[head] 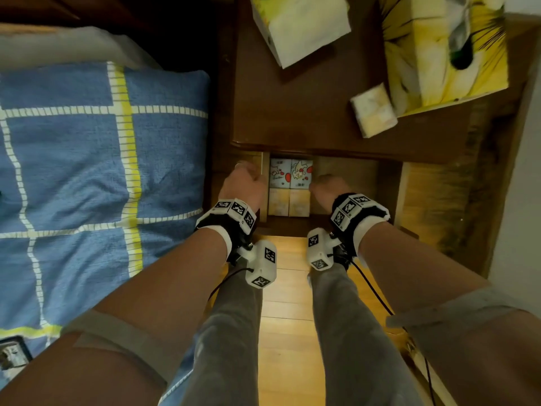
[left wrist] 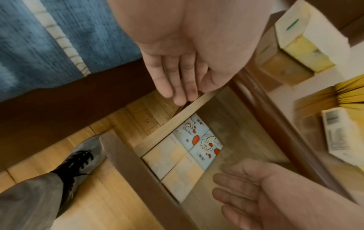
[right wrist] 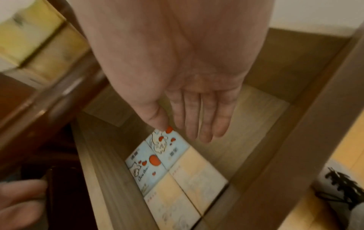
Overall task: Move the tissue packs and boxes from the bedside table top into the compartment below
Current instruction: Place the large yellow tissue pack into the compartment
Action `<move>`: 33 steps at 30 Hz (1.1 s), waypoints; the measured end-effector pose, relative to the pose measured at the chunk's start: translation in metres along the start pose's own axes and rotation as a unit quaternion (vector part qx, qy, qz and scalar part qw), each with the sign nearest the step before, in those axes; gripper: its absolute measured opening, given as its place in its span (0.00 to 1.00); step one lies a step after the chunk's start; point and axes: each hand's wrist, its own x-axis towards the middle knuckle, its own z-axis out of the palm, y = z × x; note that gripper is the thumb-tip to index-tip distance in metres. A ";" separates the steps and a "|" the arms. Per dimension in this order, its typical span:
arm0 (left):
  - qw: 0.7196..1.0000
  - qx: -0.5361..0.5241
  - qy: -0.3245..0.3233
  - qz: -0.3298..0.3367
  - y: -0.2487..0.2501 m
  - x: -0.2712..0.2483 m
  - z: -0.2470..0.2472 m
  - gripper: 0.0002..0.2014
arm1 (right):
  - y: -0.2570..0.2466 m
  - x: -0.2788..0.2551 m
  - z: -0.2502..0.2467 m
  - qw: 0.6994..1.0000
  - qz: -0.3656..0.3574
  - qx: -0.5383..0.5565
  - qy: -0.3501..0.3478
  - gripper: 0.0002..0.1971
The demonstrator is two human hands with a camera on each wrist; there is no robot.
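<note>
Two blue tissue packs (head: pixel 291 174) with red hearts and two pale yellow packs (head: pixel 289 203) lie side by side in the open compartment (head: pixel 345 183) below the table top. My left hand (head: pixel 244 183) hovers over the compartment's left wall, fingers straight, empty. My right hand (head: pixel 326 187) hangs above the compartment floor, fingers straight, empty. On the table top (head: pixel 292 112) remain a white tissue box (head: pixel 301 27), a big yellow pack (head: pixel 445 51) and a small pale pack (head: pixel 373 109).
A bed with a blue checked cover (head: pixel 87 171) lies to the left. A wooden floor (head: pixel 287 317) and my legs in grey trousers are below. A wall (head: pixel 521 200) stands on the right. The right half of the compartment floor (right wrist: pixel 246 124) is bare.
</note>
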 end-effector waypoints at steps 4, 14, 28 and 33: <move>0.999 0.008 0.049 0.023 0.031 -0.018 -0.023 0.07 | -0.005 -0.030 -0.037 0.999 -0.009 0.037 0.007 0.11; 0.993 -0.045 0.058 0.090 0.114 -0.007 -0.084 0.27 | -0.105 -0.074 -0.096 0.973 -0.183 0.132 0.049 0.26; 0.992 -0.002 -0.029 0.119 0.174 0.065 -0.105 0.24 | -0.154 -0.035 -0.105 0.950 -0.165 0.220 0.151 0.30; 0.995 -0.038 0.005 0.088 0.136 0.061 -0.095 0.16 | -0.156 -0.042 -0.098 0.959 -0.193 0.058 0.198 0.48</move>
